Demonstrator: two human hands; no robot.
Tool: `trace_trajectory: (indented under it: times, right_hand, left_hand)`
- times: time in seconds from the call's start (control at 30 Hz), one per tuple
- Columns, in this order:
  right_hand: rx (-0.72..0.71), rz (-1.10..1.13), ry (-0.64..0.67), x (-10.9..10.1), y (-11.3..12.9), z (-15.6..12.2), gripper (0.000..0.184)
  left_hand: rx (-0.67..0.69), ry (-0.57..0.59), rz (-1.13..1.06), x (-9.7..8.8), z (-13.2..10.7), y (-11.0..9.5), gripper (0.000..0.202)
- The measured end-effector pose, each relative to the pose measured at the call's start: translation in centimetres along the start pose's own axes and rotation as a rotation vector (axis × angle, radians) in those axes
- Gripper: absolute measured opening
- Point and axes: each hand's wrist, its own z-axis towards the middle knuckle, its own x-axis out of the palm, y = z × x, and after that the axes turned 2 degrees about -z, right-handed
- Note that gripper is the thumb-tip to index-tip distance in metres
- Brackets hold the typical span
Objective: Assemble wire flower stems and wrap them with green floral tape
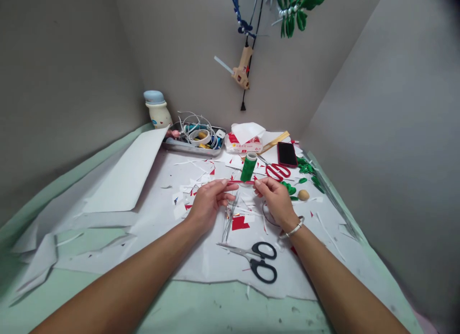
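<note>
Pale green tabletop (230,310) runs out under a white paper sheet (201,262) littered with red and white scraps. Closest to you, at 5 o'clock, lie black-handled scissors (264,263). Your left hand (210,204) and right hand (276,202) are both closed in a pinch, each gripping one end of a thin red strip (240,182) between thumb and fingertips, level above the sheet. A silver bangle (295,227) circles your right wrist. Below the strip, thin wires (229,221) lie beside a red paper scrap (240,224).

Just past the strip at 12 o'clock stands a green thread spool (248,167). Red-handled scissors (278,171) sit at 1 o'clock, near green leaf shapes (289,188) and a small tan ball (303,195). Farther out are a black phone (287,154) at 1 o'clock, a tissue packet (244,143) at 12, and a metal tray (190,146) of cables at 11. A glue gun (242,68) hangs on the wall at 12 o'clock.
</note>
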Motion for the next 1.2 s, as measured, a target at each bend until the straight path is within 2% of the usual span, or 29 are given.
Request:
trace_trajectory:
  times: [0.2,0.4,0.6,0.93,1.07,1.2]
  right_hand:
    - [0.019,-0.007,0.006,-0.2,-0.09,0.2,0.026]
    - [0.016,-0.024,0.004,-0.27,-0.19,0.2,0.026]
    - [-0.005,-0.054,0.013,-0.3,-0.38,0.18,0.027]
    - [-0.053,-0.063,0.05,-0.29,-0.5,-0.05,0.025]
    - [-0.08,0.052,0.127,-0.59,-0.21,-0.29,0.023]
    - [-0.139,0.113,0.113,-0.65,-0.04,-0.3,0.03]
  left_hand:
    - [-0.04,0.009,0.016,-0.31,0.3,0.28,0.018]
    - [-0.137,-0.029,0.053,-0.5,0.53,0.37,0.026]
    - [-0.135,-0.048,0.066,-0.44,0.53,0.36,0.018]
    - [-0.07,-0.111,0.057,-0.4,0.4,0.47,0.016]
    - [-0.017,-0.075,0.107,-0.53,0.44,0.54,0.019]
    - [0.032,-0.057,0.205,-0.42,0.35,0.65,0.019]
